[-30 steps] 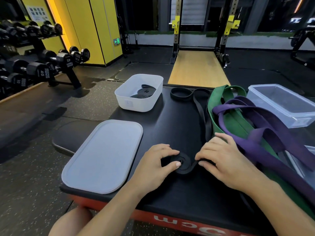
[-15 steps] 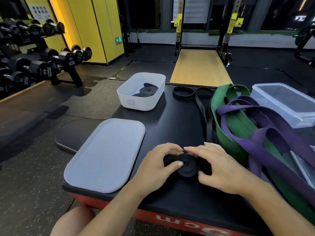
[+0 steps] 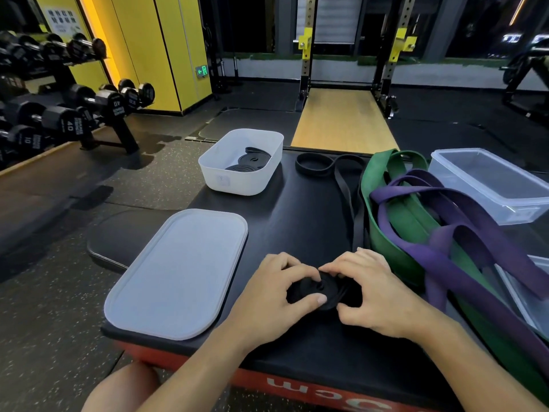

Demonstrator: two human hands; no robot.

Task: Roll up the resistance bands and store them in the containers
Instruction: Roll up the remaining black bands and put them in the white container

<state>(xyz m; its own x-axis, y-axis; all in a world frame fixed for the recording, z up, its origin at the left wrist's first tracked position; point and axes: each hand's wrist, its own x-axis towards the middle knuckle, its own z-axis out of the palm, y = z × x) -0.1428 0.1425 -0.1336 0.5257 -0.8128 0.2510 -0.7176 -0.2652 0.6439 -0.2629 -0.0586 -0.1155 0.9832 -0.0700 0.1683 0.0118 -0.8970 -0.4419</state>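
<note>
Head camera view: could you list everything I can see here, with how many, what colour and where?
black band: one, black, coiled end between the hands, loose length running to the far edge
rolled bands: at least two, black, inside the white tub
white tub: one, white, far left of the box top
lid: one, translucent white, flat at near left
clear container: one, see-through, far right
green band: one, green, loose at right
purple bands: count unclear, purple, draped over the green band
padded box: one, black top, red side, under everything
dumbbells: several, black, on a rack at left
left hand: one, grips the coil
right hand: one, pinches the coil
</note>
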